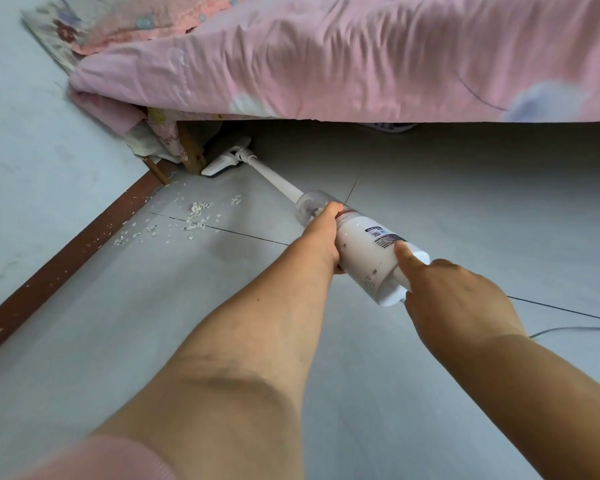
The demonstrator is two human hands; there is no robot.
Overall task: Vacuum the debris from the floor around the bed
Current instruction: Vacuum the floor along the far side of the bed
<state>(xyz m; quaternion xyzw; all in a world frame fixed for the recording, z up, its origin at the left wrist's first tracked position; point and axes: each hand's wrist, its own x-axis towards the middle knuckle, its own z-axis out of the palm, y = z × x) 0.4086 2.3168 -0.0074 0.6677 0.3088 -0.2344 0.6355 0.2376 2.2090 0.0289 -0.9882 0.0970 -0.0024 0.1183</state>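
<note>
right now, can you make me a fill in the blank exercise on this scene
The left hand and right hand both hold the white ____.
Its floor head sits beside a wooden ____ under the bedspread.
The white debris lies to the ____ of its tube.
The bedspread is mostly ____.
Missing: vacuum; leg; left; pink

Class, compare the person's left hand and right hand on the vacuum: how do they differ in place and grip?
The left hand sits forward on the vacuum, by the clear dust cup; the right hand sits at its rear end. The left hand wraps round the body; the right hand stretches its index finger along it. Both hold the vacuum.
</note>
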